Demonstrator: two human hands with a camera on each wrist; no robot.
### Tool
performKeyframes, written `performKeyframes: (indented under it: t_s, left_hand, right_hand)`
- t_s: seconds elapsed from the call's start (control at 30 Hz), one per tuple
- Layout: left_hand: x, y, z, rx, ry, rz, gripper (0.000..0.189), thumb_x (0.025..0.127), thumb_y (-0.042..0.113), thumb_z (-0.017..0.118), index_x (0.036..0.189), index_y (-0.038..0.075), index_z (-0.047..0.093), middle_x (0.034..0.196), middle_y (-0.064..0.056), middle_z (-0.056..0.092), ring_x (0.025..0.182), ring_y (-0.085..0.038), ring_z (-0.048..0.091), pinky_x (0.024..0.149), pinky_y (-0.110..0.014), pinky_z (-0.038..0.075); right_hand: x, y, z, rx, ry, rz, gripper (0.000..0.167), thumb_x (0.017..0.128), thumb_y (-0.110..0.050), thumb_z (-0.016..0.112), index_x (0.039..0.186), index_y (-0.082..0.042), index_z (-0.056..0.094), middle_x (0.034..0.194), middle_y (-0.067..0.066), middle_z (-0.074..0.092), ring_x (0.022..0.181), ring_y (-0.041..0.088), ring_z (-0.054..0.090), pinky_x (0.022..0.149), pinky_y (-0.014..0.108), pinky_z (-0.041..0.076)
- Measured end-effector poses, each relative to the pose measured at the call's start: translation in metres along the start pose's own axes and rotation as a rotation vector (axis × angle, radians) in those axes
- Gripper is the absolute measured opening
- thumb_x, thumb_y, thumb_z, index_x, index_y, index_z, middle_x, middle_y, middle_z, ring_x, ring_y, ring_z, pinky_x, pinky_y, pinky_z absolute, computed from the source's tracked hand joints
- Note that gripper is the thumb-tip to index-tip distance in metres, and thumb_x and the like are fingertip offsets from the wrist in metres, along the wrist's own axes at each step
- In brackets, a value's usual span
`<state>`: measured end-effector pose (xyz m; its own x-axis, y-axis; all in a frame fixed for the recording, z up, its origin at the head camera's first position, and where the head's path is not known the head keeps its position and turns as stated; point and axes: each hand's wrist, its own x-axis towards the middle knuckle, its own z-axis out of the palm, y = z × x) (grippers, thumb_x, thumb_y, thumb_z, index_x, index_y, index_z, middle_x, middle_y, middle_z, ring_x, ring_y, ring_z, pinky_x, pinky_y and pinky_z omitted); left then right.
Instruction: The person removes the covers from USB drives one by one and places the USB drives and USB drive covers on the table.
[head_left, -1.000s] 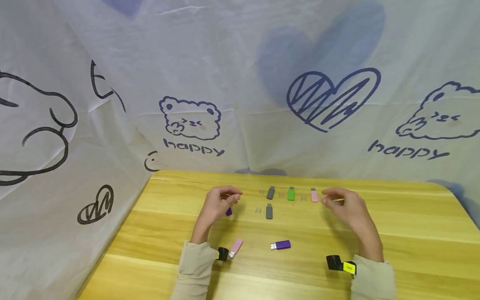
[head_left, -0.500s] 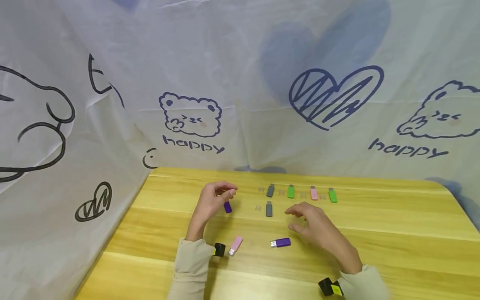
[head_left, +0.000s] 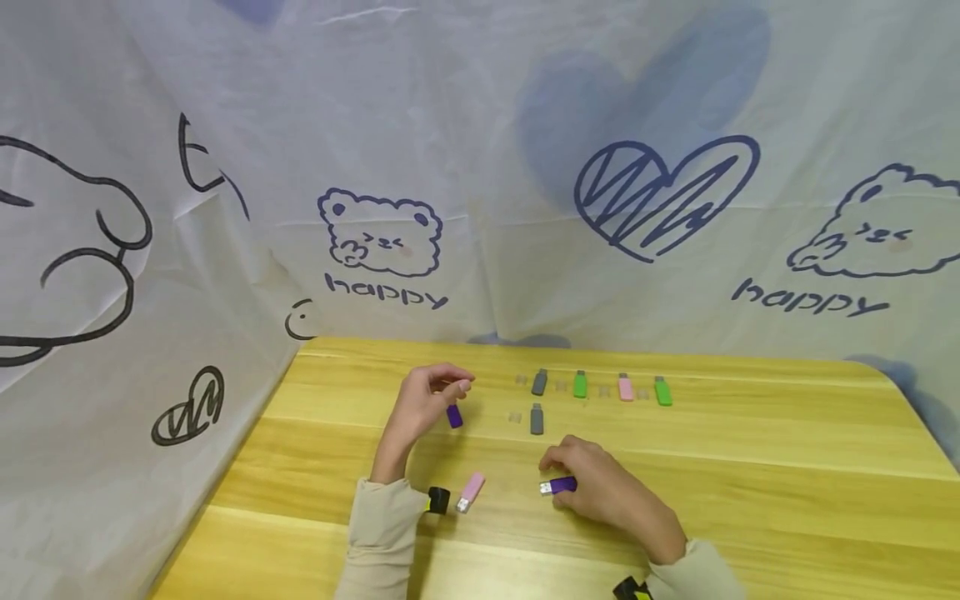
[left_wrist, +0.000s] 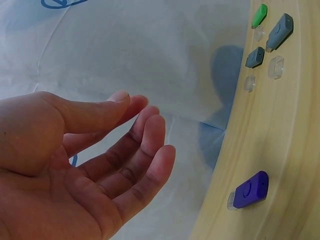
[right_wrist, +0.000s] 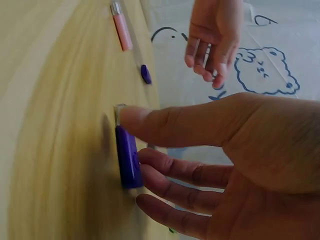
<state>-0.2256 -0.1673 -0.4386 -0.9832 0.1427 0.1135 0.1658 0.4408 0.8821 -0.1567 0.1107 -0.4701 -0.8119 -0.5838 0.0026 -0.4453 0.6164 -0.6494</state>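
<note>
My right hand (head_left: 603, 485) is at a purple USB stick (head_left: 562, 485) with a clear cap end, which lies on the wooden table. In the right wrist view, the thumb overlaps the clear end of that stick, and the other fingers are spread beside its purple body; no firm pinch shows. My left hand (head_left: 429, 402) hovers with loosely bent fingers and holds nothing. Below it lies a second purple USB stick (left_wrist: 251, 190), partly hidden by the hand in the head view. A pink USB stick (head_left: 471, 492) rests between the two forearms.
Toward the back of the table (head_left: 787, 433) lies a row: a grey USB stick (head_left: 539, 382), a green one (head_left: 581, 384), a pink one (head_left: 626, 387) and another green one (head_left: 663, 391). Another grey stick (head_left: 537, 419) sits in front. A printed cloth (head_left: 510, 275) hangs behind.
My right hand has moved from the far right end of the row, left and toward me, to the front purple USB stick. My left hand has barely shifted.
</note>
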Motion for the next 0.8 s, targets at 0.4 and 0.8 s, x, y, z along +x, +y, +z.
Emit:
performKeyframes:
  t_s: [0.4,0.8]
  left_hand:
    - [0.0,-0.001,0.001,0.027,-0.013,0.031,0.013,0.099,0.006,0.068,0.107,0.002,0.077,0.1,-0.008,0.076,0.089,-0.033,0.071,0.079,-0.036,0.06]
    - [-0.001,0.009,0.009,0.036,-0.026,0.04,0.011,0.097,0.006,0.07,0.103,0.007,0.079,0.098,-0.005,0.075,0.087,-0.025,0.071,0.073,-0.033,0.059]
  right_hand:
    - [0.004,-0.003,0.01,-0.042,0.028,-0.026,0.02,0.08,0.011,0.078,0.091,-0.004,0.073,0.09,0.002,0.063,0.081,0.016,0.059,0.072,0.031,0.055]
    - [0.004,0.003,0.001,0.02,0.072,0.027,0.009,0.09,0.001,0.075,0.097,-0.004,0.077,0.09,0.0,0.066,0.078,0.013,0.056,0.067,0.026,0.052]
